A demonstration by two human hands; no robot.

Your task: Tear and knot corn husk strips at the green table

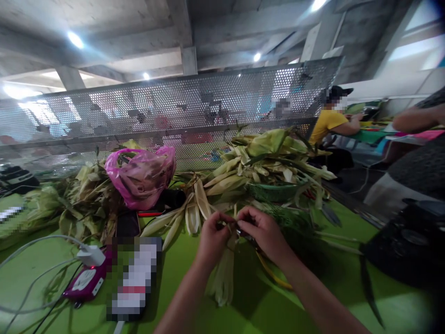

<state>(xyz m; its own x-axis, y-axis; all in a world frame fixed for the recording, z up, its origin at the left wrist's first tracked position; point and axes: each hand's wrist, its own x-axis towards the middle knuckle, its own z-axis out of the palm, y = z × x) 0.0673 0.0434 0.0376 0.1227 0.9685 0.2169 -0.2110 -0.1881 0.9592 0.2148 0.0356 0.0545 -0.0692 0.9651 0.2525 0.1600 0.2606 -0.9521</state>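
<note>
My left hand [212, 237] and my right hand [261, 230] meet over a green table [243, 301], fingers pinched together on a bundle of pale corn husks [224, 273] that hangs down toward me. The right hand also seems to grip a small dark tool with a yellow handle [269, 271], partly hidden under the wrist. Loose husk leaves [194, 211] lie fanned out just beyond my hands.
A big heap of corn husks [274, 162] fills a green basket [274, 191] behind my hands. A pink plastic bag [142, 176], more husks [83, 199], a charger with cables [89, 255] and a phone lie left. A perforated metal screen [174, 111] backs the table. Other people sit at right.
</note>
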